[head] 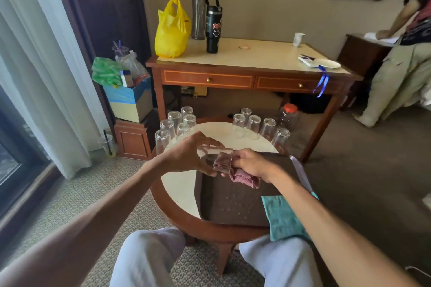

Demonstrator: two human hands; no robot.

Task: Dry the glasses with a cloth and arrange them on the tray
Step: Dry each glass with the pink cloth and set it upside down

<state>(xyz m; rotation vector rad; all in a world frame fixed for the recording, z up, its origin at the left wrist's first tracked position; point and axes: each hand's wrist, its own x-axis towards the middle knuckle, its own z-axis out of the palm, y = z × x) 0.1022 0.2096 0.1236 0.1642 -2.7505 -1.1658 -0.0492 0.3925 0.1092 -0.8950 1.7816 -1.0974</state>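
Round table [177,184] bears a dark tray [233,205]. Left hand [186,156] grips a clear glass [213,154] on its side; right hand [251,164] pinches the mauve cloth [242,178] stuffed inside.

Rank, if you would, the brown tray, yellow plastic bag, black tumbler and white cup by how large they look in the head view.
1. brown tray, largest, though being nearest the camera helps
2. yellow plastic bag
3. black tumbler, narrower than the bag
4. white cup, clearly smallest

Left hand [186,154] grips a sideways glass [214,155]; right hand [250,164] pushes maroon cloth [235,173] into its mouth, above brown tray [233,205]. Upturned glasses [177,128] at 11 o'clock.
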